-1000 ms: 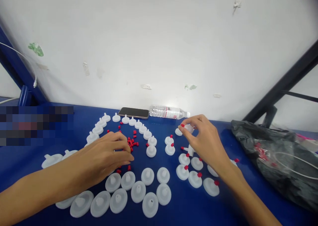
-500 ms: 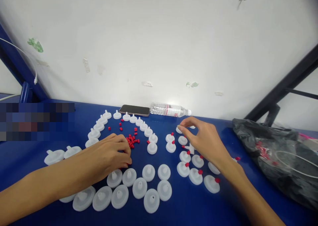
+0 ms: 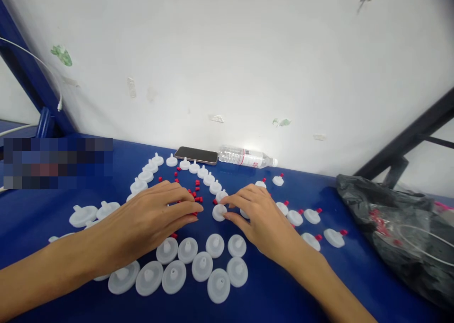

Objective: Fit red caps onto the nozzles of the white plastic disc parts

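**benchwatcher:** Blue tabletop (image 3: 354,266) backed by a scuffed white wall (image 3: 248,53), that's what fills the frame. A phone (image 3: 196,155) and a water bottle (image 3: 247,157) are laid flat against the wall at centre. A crumpled black bag (image 3: 393,228) is slumped at the right edge, and a blurred-out patch is seen at the left.

**partsguy:** And the hands?

**benchwatcher:** Both are laid low over the middle of the table. The left hand (image 3: 149,221) is stretched palm-down, fingers loosely extended, with its fingertips placed at the small pile of red caps (image 3: 194,194). Whether a cap is pinched can't be told; the tips are hidden from this angle. The right hand (image 3: 257,216) is curled a bit, and one white disc (image 3: 219,212) is touched or lightly pinched by its thumb and forefinger, just right of the red pile.

**partsguy:** What's laid around them?

**benchwatcher:** An arc of bare white discs (image 3: 209,178) is curved behind the red pile, and a tighter cluster of bare discs (image 3: 202,266) is grouped at lower centre, in front of both hands. Discs already fitted with red caps (image 3: 312,215) are scattered to the right of the right hand, well apart from the bag.
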`<state>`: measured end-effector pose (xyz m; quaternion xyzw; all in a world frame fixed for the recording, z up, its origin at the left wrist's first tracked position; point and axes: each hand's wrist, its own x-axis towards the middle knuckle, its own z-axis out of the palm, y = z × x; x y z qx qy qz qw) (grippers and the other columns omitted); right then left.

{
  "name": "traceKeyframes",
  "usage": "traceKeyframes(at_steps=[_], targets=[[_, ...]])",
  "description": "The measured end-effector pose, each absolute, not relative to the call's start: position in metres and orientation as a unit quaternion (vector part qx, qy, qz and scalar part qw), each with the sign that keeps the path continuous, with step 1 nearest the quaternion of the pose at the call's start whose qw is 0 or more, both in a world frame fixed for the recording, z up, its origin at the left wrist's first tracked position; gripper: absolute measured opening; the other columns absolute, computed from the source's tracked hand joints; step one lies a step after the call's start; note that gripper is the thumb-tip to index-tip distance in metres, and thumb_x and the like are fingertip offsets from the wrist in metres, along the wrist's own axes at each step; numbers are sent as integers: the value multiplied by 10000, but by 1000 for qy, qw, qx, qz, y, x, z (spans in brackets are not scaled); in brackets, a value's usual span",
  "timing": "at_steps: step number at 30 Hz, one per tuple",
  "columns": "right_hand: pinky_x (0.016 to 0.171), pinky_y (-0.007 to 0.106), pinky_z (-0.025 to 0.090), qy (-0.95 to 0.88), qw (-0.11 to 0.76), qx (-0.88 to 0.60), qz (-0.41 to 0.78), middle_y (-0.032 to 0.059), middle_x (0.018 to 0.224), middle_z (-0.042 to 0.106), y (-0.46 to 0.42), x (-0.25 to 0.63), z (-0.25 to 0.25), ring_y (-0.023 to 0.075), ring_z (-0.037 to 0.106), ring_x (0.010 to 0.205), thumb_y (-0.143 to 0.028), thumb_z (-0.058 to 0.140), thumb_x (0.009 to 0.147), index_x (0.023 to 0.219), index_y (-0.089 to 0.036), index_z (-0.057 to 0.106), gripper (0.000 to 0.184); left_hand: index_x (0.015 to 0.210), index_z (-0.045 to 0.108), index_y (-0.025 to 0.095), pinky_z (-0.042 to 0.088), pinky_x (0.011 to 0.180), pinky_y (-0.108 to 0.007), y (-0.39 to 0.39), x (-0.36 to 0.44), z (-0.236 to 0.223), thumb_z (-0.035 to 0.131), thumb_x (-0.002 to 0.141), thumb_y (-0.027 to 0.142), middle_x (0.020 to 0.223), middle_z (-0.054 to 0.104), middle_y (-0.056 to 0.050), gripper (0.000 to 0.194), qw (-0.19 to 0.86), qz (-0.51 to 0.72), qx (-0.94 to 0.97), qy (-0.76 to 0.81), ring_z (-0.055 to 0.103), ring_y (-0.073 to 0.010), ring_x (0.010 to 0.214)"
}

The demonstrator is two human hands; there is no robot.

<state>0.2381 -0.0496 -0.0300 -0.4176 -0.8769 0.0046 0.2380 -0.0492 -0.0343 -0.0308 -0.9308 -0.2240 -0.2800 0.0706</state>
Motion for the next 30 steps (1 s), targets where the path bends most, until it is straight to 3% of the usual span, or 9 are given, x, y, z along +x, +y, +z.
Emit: traceKeyframes(at_steps=[5, 10, 14, 16, 19, 24, 30], targets=[[954, 462, 519, -875, 251, -412, 30, 51, 1065, 824, -47, 240, -31, 272, 717, 1037, -237, 852, 952, 1110, -196, 776, 180, 1233, 671, 231, 531, 883, -305, -35, -48, -38, 581, 1097, 180, 1073, 743, -5, 172, 56, -303, -926, -220, 664, -155, 928], [931, 465, 526, -883, 255, -393, 42, 23, 1056, 819, -46, 240, -32, 263, 725, 1011, -210, 793, 998, 1059, -231, 765, 70, 1338, 654, 240, 531, 822, -275, -34, -51, -42, 529, 1058, 40, 1131, 736, -27, 366, 45, -305, -926, -218, 662, -153, 943], [1006, 454, 540, -871, 268, -399, 99, 37, 1305, 764, -56, 238, -24, 250, 725, 1180, -183, 650, 1080, 1108, -251, 652, 74, 1324, 669, 240, 535, 879, -279, -36, -50, -39, 507, 1052, 18, 1127, 727, -30, 387, 46, -318, -922, -215, 669, -141, 963], [949, 424, 576, -858, 270, -413, 144, 47, 1397, 729, -63, 236, -20, 241, 739, 1185, -199, 576, 1103, 1115, -259, 569, 61, 1268, 691, 228, 532, 924, -285, -38, -47, -35, 529, 1070, 55, 1104, 734, -24, 309, 50, -330, -918, -216, 672, -133, 965], [806, 371, 596, -857, 273, -405, 164, 43, 1319, 758, -71, 231, -18, 227, 766, 1059, -168, 560, 1078, 1083, -260, 523, 100, 1236, 701, 195, 532, 956, -273, -41, -42, -29, 605, 1072, 120, 1082, 759, -24, 204, 67, -367, -904, -206, 683, -123, 972], [830, 339, 572, -886, 322, -327, 66, 61, 1126, 769, -70, 221, -23, 218, 692, 1027, -113, 620, 1059, 1081, -206, 635, 97, 1192, 715, 165, 559, 904, -264, -47, -38, -24, 635, 1048, 101, 1063, 769, -42, 177, 41, -375, -905, -196, 678, -135, 962], [785, 361, 549, -891, 342, -299, -5, 62, 1036, 793, -68, 214, -28, 227, 678, 893, -236, 705, 1055, 1064, -175, 705, 61, 1193, 705, 189, 557, 883, -272, -49, -37, -28, 600, 1071, 127, 1050, 759, -35, 172, 18, -377, -905, -194, 686, -135, 932]])
